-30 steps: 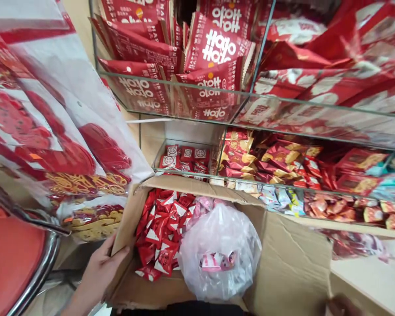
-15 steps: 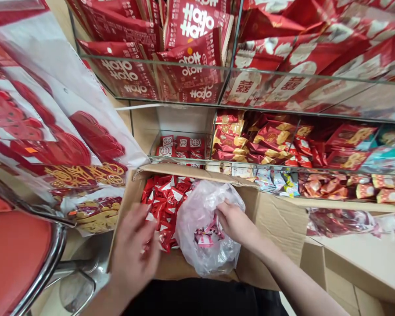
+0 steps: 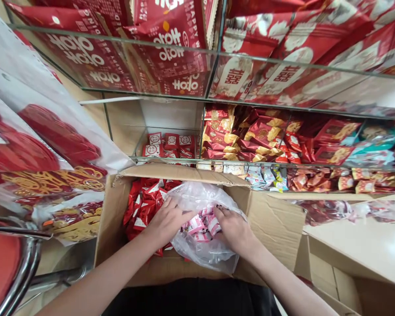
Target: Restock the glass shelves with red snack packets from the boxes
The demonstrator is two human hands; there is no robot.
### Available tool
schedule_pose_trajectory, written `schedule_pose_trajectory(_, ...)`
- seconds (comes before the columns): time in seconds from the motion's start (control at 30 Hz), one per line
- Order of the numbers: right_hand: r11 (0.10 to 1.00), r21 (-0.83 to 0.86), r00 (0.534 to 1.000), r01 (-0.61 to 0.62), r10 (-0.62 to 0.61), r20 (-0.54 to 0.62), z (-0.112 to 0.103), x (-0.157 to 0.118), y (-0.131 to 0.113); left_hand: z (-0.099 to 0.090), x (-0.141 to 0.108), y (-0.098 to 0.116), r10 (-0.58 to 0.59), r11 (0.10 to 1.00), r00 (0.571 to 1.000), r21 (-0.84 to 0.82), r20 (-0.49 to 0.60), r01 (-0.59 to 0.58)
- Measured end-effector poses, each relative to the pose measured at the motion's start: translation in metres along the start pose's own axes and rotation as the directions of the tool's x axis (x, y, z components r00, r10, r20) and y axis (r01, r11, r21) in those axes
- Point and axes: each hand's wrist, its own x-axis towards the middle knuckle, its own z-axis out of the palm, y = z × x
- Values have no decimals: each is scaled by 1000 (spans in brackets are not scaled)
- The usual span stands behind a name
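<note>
A clear plastic bag (image 3: pixel 206 256) holding pink-and-white wrapped sweets (image 3: pixel 202 226) sits in the right part of an open cardboard box (image 3: pixel 181 173). My left hand (image 3: pixel 171 219) is at the left side of the bag's mouth, its fingers closed on the plastic. On the other side, my right hand (image 3: pixel 233 230) curls over the bag's mouth, fingertips beside the pink sweets; part of its grip is hidden. Red wrapped sweets (image 3: pixel 146 204) fill the left part of the box, next to my left hand and partly under it.
Glass shelves (image 3: pixel 204 98) with red and gold packets stand just behind the box. Hanging bags of red decorations (image 3: pixel 52 140) and a red chair (image 3: pixel 1 267) with a chrome frame are at left. Another cardboard box (image 3: pixel 335 272) stands at right.
My left hand has moved right, from above the red sweets to the bag. The bag's mouth is spread wider, showing more pink sweets. The view has shifted, so the shelves appear further left.
</note>
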Motion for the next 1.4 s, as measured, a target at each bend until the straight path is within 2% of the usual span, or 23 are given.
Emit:
schedule_pose_trajectory(0.07, 1000, 17, 999, 26, -25, -20, 4, -2, -2, 1, 1, 7, -21, 1000, 1000, 0, 1, 21)
schedule_pose_trajectory(0.13, 991, 113, 996, 72, -67, -54, 6, -7, 1, -5, 0, 13, -30, 997, 999, -64, 16, 31)
schedule_pose_trajectory(0.23, 919, 366, 986, 146, -106, -128, 1, -18, 9, -26, -8, 18, -14, 956, 1000, -294, 24, 20)
schedule_pose_trajectory(0.33, 753, 617, 971, 228, -129, -202, -14, -29, 8, -51, -19, 27, -49, 833, 999, -551, 4, 43)
schedule_pose_trajectory(0.4, 652, 713, 966, 257, -172, -191, -26, -35, 3, -62, -23, 36, -66, 745, 998, -665, -1, 48)
schedule_pose_trajectory(0.47, 600, 759, 964, 254, -219, -150, -35, -37, -5, -67, -23, 45, -111, 647, 994, -759, 0, 73)
schedule_pose_trajectory(0.53, 573, 788, 969, 225, -217, -119, -39, -38, -10, -69, -20, 50, -238, 494, 970, -852, 58, 172)
schedule_pose_trajectory(0.6, 534, 822, 977, 198, -170, -125, -39, -37, -14, -70, -16, 53, -354, 248, 919, -929, 176, 274)
schedule_pose_trajectory(0.67, 483, 854, 981, 192, -113, -157, -38, -35, -17, -72, -13, 54, -383, -28, 879, -955, 282, 295)
schedule_pose_trajectory(0.73, 446, 873, 980, 197, -56, -192, -37, -33, -19, -74, -11, 55, -383, -265, 854, -927, 352, 263)
schedule_pose_trajectory(0.8, 411, 893, 981, 183, -23, -190, -37, -32, -21, -75, -11, 56, -391, -407, 828, -883, 401, 236)
schedule_pose_trajectory(0.83, 389, 905, 984, 173, -18, -180, -37, -31, -23, -75, -11, 56, -397, -436, 820, -871, 412, 226)
schedule_pose_trajectory(0.87, 368, 914, 985, 168, -16, -174, -37, -30, -24, -75, -12, 56, -409, -438, 816, -873, 408, 216)
schedule_pose_trajectory(0.97, 299, 931, 976, 207, 6, -219, -39, -30, -27, -75, -13, 55, -449, -368, 820, -910, 355, 193)
schedule_pose_trajectory(1.07, 228, 932, 947, 281, 89, -308, -39, -29, -29, -77, -13, 53, -463, -315, 830, -933, 311, 173)
schedule_pose_trajectory(1.17, 186, 940, 936, 285, 158, -315, -37, -27, -31, -76, -13, 52, -466, -311, 834, -937, 296, 159)
schedule_pose_trajectory(1.3, -56, 967, 941, 249, 251, -228, -35, -25, -38, -80, -12, 51, -433, -330, 846, -928, 310, 172)
schedule_pose_trajectory(1.33, -85, 966, 941, 246, 260, -217, -36, -26, -40, -84, -13, 50, -417, -296, 855, -935, 310, 195)
schedule_pose_trajectory(1.37, -71, 967, 941, 245, 259, -219, -37, -26, -41, -90, -14, 49, -403, -230, 864, -947, 301, 223)
schedule_pose_trajectory(1.4, -20, 967, 939, 252, 248, -240, -40, -28, -43, -97, -15, 47, -390, -133, 877, -960, 281, 248)
